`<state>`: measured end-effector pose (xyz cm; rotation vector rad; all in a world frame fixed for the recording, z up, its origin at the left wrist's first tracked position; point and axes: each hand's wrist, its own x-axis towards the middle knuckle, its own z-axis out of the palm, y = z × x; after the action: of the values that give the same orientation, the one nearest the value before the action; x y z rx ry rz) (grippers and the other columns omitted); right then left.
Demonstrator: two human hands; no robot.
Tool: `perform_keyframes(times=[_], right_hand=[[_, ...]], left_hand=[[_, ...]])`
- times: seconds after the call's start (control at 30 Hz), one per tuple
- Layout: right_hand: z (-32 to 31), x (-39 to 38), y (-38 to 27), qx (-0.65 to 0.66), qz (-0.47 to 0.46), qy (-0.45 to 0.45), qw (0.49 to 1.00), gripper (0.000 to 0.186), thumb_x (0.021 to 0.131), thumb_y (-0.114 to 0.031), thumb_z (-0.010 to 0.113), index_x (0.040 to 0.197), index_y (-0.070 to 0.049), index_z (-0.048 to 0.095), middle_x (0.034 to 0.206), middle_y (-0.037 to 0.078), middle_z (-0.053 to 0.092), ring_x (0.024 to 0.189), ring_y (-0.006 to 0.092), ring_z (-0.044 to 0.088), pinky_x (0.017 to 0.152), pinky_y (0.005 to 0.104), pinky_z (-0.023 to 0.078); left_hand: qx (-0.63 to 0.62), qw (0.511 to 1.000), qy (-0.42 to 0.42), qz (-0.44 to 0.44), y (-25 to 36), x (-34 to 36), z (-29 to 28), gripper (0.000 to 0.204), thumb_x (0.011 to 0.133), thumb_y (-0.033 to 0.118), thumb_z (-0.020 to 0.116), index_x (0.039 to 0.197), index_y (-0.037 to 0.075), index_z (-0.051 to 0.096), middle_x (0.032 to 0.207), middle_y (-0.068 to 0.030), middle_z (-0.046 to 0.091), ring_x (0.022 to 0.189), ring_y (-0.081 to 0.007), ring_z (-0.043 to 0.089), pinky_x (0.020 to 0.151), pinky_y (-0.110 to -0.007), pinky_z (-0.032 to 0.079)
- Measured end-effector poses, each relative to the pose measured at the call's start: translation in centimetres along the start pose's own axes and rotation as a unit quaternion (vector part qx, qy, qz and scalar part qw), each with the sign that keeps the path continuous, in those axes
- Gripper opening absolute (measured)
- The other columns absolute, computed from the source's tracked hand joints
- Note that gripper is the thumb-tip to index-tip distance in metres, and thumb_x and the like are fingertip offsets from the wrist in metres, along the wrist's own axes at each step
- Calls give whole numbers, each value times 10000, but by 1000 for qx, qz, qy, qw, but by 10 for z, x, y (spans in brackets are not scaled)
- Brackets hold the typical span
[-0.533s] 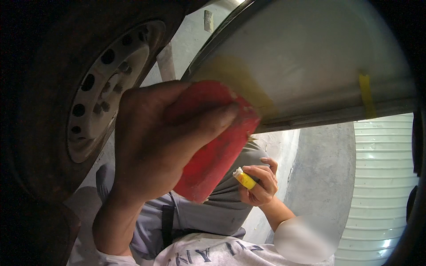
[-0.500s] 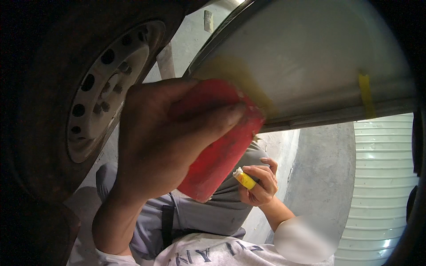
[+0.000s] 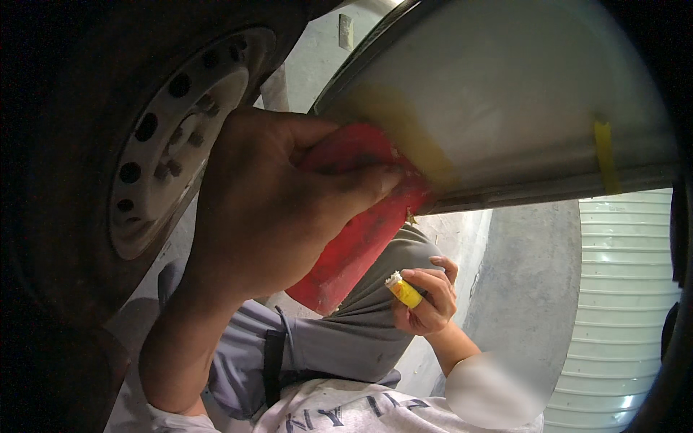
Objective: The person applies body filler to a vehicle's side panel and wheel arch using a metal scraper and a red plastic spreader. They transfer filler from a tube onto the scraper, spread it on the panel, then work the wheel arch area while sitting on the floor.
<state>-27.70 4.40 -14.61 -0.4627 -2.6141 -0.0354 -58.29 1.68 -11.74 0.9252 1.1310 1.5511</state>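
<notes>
My left hand (image 3: 267,209) grips a red flat pad (image 3: 354,238) and presses its upper end against the lower edge of a pale car body panel (image 3: 520,86), on a yellowish patch (image 3: 415,137). Lower down, my right hand (image 3: 433,307) is closed around a small yellow tube-like piece (image 3: 404,291) with a ragged white tip, held apart from the panel above my grey trouser leg (image 3: 339,339).
A car wheel with a pale steel rim (image 3: 173,144) fills the left side, close to my left hand. A strip of yellow tape (image 3: 605,155) hangs on the panel at the right. A white ribbed surface (image 3: 621,303) and a grey wall (image 3: 527,289) stand beyond.
My left hand has slid the red pad a little further right along the panel's lower edge. My right hand has stayed still with the yellow piece.
</notes>
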Motion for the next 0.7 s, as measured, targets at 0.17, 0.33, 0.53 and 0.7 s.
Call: perform_keyframes(times=[0.17, 0.33, 0.53, 0.7], right_hand=[[1, -1, 0, 3, -1, -1, 1000, 171, 697, -48, 649, 848, -79, 722, 1029, 105, 689, 770, 214, 678, 887, 484, 457], [0, -1, -1, -5, -2, -3, 1000, 171, 702, -44, 651, 852, -85, 721, 1029, 109, 688, 774, 219, 678, 889, 491, 454], [-1, 0, -2, -16, 5, -8, 1000, 155, 718, -86, 659, 847, -109, 740, 1041, 87, 700, 837, 212, 685, 896, 494, 459], [-1, 0, -2, -20, 12, -6, 1000, 173, 719, -82, 653, 862, -108, 746, 1036, 79, 702, 834, 212, 687, 909, 495, 459]], left_hand=[[27, 1000, -7, -12, -10, -2, -4, 303, 814, 239, 768, 972, -18, 740, 801, -125, 741, 680, -139, 698, 642, -271, 551], [78, 997, 5, 26, -22, -6, -9, 300, 819, 254, 762, 964, -8, 747, 784, -114, 743, 667, -144, 698, 641, -285, 549], [93, 995, 38, 6, -42, -8, -11, 209, 807, 187, 737, 931, 21, 764, 733, -113, 732, 636, -144, 699, 610, -271, 528], [110, 993, 27, 26, -53, -8, -17, 263, 811, 234, 754, 952, 12, 758, 782, -114, 744, 676, -155, 706, 653, -293, 541]])
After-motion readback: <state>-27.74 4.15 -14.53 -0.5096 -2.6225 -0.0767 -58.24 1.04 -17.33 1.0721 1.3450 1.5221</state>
